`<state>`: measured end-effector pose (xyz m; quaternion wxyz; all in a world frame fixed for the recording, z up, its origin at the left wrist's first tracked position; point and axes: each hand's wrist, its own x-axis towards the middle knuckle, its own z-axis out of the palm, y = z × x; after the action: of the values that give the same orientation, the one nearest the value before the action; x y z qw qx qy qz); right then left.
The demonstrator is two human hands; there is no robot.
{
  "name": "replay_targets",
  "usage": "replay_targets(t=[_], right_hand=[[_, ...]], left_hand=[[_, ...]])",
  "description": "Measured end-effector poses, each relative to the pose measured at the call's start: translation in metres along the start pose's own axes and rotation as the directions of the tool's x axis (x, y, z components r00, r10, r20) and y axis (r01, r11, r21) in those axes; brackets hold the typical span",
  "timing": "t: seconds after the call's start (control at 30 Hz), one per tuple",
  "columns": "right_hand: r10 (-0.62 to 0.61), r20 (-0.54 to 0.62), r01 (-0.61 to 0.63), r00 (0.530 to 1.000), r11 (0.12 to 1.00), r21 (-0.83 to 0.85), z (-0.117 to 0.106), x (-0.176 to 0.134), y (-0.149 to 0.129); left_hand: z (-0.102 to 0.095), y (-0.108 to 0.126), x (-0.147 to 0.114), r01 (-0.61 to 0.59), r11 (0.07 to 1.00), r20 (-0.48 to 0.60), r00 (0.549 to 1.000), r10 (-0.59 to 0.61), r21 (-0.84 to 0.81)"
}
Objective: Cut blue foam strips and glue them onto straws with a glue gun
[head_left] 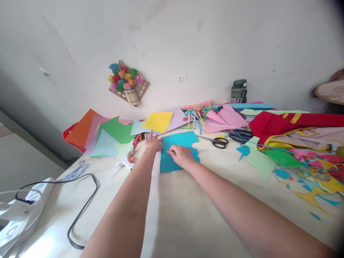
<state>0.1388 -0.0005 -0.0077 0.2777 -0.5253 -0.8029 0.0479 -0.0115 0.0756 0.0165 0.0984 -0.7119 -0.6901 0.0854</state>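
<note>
A sheet of blue paper [176, 139] lies flat before me, with pieces cut out of its right edge. My left hand [153, 144] rests at the sheet's upper left edge, fingers spread and thumb touching the paper. Over the middle of the sheet, my right hand [181, 156] is closed, thumb and fingertips pressed together; what they hold, if anything, is hidden. Black-handled scissors [219, 142] lie just right of the sheet. Beside my left forearm is a white glue gun [125, 163].
Coloured paper sheets [157, 122] line the wall. A second pair of scissors [240, 135], a red cloth [271, 123] and paper scraps [309, 195] lie rightward. A bottle [239, 91] stands behind. A black cable [80, 215] and a white power strip [27, 211] lie left.
</note>
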Motion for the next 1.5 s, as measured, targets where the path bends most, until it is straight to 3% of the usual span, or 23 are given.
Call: replay_targets(t=[0.27, 0.6, 0.9, 1.23, 1.5], right_hand=[[-0.023, -0.017, 0.024, 1.000, 0.998, 0.065, 0.002, 0.003, 0.003], [-0.084, 0.036, 0.080, 0.996, 0.992, 0.100, 0.013, 0.010, 0.011], [-0.133, 0.014, 0.132, 0.991, 0.991, 0.035, 0.013, 0.008, 0.010], [-0.097, 0.015, 0.097, 0.995, 0.995, 0.028, 0.012, 0.009, 0.011], [-0.072, 0.034, 0.070, 0.997, 0.997, 0.039, 0.014, 0.010, 0.011]], left_hand=[[0.001, -0.007, 0.009, -0.008, 1.000, 0.054, 0.998, 0.009, -0.026], [-0.010, -0.012, -0.021, -0.066, 0.997, 0.105, 0.992, 0.071, -0.045], [0.013, -0.011, -0.039, -0.026, 0.996, -0.006, 1.000, 0.026, -0.082], [0.006, -0.007, -0.068, -0.098, 0.994, 0.024, 0.995, 0.100, -0.054], [-0.010, 0.000, -0.092, -0.125, 0.992, -0.038, 0.991, 0.125, 0.011]])
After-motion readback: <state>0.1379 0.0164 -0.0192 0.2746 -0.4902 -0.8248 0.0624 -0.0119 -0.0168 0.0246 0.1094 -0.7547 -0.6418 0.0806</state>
